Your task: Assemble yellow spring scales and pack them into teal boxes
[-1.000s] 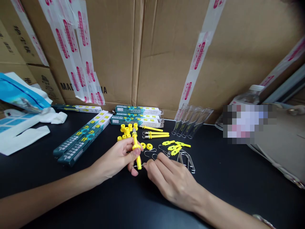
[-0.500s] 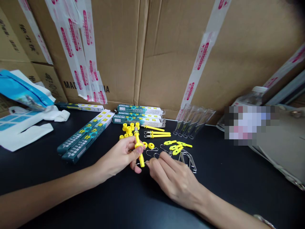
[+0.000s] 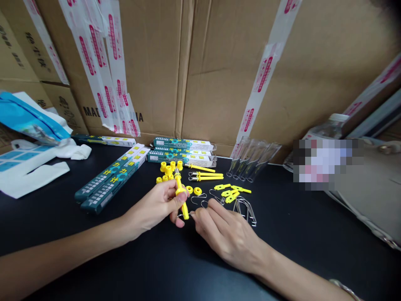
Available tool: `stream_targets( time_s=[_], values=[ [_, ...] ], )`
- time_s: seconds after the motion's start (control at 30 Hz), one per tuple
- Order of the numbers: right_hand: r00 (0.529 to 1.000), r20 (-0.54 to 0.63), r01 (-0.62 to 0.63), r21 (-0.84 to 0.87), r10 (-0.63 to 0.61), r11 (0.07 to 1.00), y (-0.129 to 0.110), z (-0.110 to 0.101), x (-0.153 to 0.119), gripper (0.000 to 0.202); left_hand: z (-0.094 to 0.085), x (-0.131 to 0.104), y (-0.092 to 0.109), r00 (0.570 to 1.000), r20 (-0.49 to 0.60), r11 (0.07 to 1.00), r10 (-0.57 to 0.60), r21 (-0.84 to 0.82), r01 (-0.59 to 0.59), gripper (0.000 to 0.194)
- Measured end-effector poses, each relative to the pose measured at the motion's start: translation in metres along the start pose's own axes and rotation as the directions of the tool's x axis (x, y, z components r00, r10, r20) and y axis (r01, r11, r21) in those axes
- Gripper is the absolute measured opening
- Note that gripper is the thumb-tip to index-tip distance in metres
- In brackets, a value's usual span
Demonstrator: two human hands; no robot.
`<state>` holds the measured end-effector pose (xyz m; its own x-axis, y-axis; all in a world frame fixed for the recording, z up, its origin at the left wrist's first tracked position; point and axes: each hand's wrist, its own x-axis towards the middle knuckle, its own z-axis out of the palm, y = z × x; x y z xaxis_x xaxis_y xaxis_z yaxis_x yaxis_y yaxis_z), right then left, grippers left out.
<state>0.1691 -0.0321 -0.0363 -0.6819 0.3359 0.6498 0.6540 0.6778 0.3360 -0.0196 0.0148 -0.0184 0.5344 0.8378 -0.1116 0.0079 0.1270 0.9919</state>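
Note:
My left hand (image 3: 155, 205) pinches a yellow plastic rod (image 3: 184, 208) with a collar around its middle and a metal spring (image 3: 177, 172) at its upper end. The rod is held tilted over the table. At its lower tip, a thin metal wire hook (image 3: 191, 213) reaches across to my right hand (image 3: 227, 236), whose thumb and index finger are closed on its end. How far the hook passes through the tip is unclear. Just beyond the hands lie yellow rings (image 3: 197, 191), loose wire hooks (image 3: 246, 207) and small yellow slotted pieces (image 3: 230, 193).
Behind the hands stand yellow caps (image 3: 168, 170) and finished-looking yellow rods with springs (image 3: 209, 177). Several clear tubes (image 3: 250, 163) lean near the cardboard (image 3: 216, 83). Green-and-white boxes (image 3: 109, 179) lie left and behind. A bottle (image 3: 332, 129), a bag (image 3: 369, 179) and a blue packet (image 3: 31, 117) flank the table.
Both hands keep nearly the same pose around the yellow rod and wire hook. The whole view has shifted very slightly; nothing else visibly moved.

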Motion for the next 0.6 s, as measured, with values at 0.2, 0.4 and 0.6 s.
stream_targets(
  time_s=[0.2, 0.4, 0.6],
  values=[
    [1.0, -0.012, 0.018, -0.012, -0.019, 1.0, 0.0002, -0.0008, 0.0012, 0.031, 0.0007, -0.002, -0.0018, 0.999, 0.03, 0.995, -0.024, -0.093, 0.027, 0.049],
    [1.0, -0.015, 0.012, 0.06, -0.011, 0.998, -0.0005, -0.003, 0.0032, 0.032, 0.0032, -0.0073, -0.0028, 0.994, 0.088, 0.961, -0.068, -0.26, 0.089, 0.04],
    [0.993, 0.039, -0.114, 0.244, 0.108, 0.963, 0.0011, -0.0014, 0.0019, 0.024, 0.0033, -0.0044, -0.0083, 0.999, 0.043, 0.975, 0.004, -0.222, 0.006, 0.038]
  ],
)
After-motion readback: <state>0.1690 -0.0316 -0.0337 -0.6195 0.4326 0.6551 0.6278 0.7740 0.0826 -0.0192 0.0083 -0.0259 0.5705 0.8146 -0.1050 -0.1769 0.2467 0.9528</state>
